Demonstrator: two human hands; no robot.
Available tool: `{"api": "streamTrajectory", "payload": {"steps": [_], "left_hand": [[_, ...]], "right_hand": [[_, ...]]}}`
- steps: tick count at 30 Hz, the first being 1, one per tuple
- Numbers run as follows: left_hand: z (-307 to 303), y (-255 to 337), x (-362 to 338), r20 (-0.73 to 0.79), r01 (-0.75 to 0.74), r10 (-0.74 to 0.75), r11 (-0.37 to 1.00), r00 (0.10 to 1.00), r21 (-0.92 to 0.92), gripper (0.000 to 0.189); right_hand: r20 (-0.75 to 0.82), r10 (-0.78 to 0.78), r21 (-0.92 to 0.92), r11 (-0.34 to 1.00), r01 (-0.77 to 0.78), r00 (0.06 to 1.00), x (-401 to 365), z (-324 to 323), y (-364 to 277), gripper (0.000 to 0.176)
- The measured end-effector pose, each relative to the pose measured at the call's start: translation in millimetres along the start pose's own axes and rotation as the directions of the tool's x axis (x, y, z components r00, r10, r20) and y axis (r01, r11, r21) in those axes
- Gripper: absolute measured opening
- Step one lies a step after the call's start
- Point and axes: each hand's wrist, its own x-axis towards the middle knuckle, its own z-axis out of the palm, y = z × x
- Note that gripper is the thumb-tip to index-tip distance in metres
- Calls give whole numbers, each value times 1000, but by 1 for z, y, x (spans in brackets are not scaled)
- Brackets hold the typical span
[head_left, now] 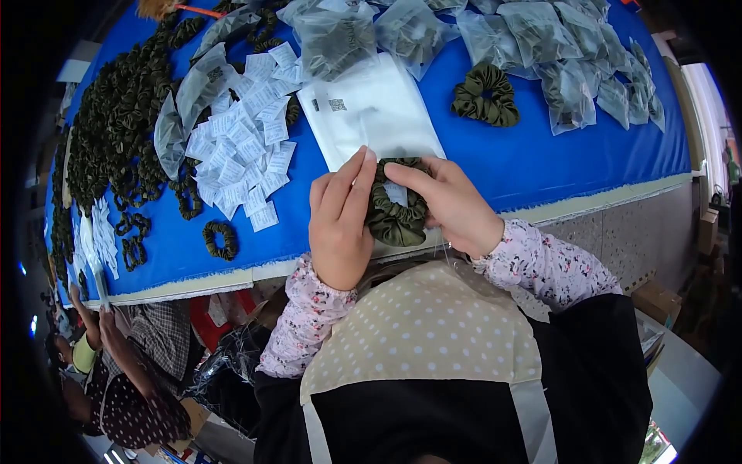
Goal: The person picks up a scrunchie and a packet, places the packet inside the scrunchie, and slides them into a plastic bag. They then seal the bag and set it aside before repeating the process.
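Close to the table's front edge, a dark green scrunchie (398, 224) is held between my two hands. A small white printed packet (396, 193) shows at its middle, partly covered by my right thumb. My right hand (456, 203) is closed around the scrunchie's right side, its other fingers mostly hidden beneath. My left hand (342, 220) grips the left side, fingers pressed together and pointing away from me. Something pale and thin shows at the left fingertips; I cannot make out what. Just beyond my hands lies a stack of clear plastic bags (394, 100).
Left of the bags lies a pile of white printed packets (243, 151). A heap of green scrunchies (116, 116) covers the far left, with one loose scrunchie (220, 240) nearer. Bagged scrunchies (533, 39) fill the back right, beside another scrunchie (485, 95). A co-worker's hands (104, 317) are at the left edge.
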Motion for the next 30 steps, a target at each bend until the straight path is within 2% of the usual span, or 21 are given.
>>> {"api": "streamTrajectory", "payload": {"steps": [7,11,12,16,17,21,26,30], "left_hand": [[2,10,-3,-11,64,-65,996,998,-69,70],[13,9,-3,-93,-44,58,988,994,147,52],[14,9,-2,-94,-42,56,988,994,147,52],[16,6,1,-96,56,-44,990,994,127,64],[16,5,1,-97,60,-48,990,994,128,64],[17,3,5,-138,42,-20,986,990,161,59],[17,1,5,-126,-28,58,973,990,228,47],[17,7,0,-101,-15,29,990,994,142,55]], "right_hand": [[-70,-200,-40,979,197,977,22,3,10,35],[-211,-289,-54,957,284,934,32,10,12,34],[-210,-288,-56,958,283,934,30,12,11,34],[-178,-151,157,971,180,972,11,24,0,29],[-175,-148,155,972,176,973,10,23,1,29],[53,8,136,991,-15,999,-1,7,0,28],[55,142,60,988,-146,988,-5,5,-12,32],[-34,92,100,991,-88,995,0,2,-11,29]]}}
